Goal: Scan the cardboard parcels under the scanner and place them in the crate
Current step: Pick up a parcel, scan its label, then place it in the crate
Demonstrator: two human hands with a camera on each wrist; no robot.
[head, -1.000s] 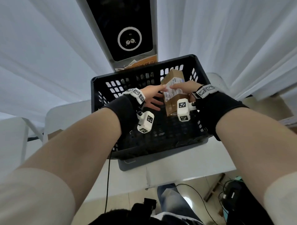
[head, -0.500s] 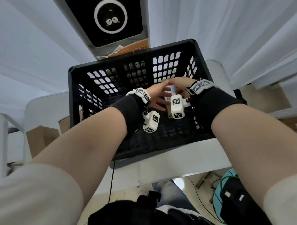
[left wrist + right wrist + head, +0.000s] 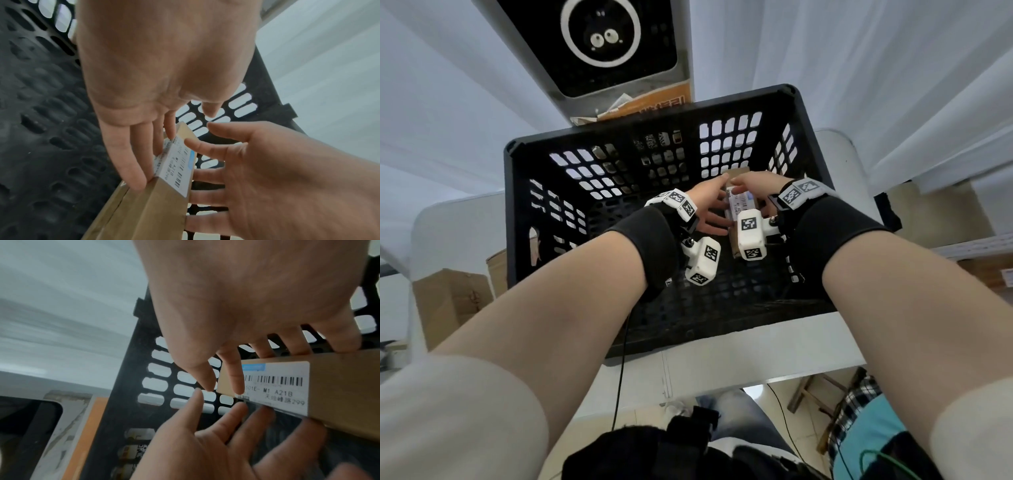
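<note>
Brown cardboard, long and slim: the small cardboard parcel with a white barcode label point(image 3: 739, 205) sat low inside the black perforated plastic crate point(image 3: 599, 192), toward its right wall, pressed between two hands. The left hand point(image 3: 707, 205) lay flat along one long side with fingers straight; the right hand point(image 3: 755, 186) met the other side, fingers spread and only slightly bent. Neither was wrapped round it; this was a squeeze between palms and fingertips.

Judging by its size, the parcel looked light, and its crisp edges suggested stiff board that would take side pressure well. The long flat faces seemed the sensible place to hold, though smooth cardboard and a glossy label might slide under straight fingers.

Whether its underside already touched the crate floor could not be told, since wrists and white tracking cubes point(image 3: 750, 233) blocked the head view. Above, the grey scanner with a ringed black window point(image 3: 602, 41) was cut off at the top edge. Label text showed only partly in the wrist views.
</note>
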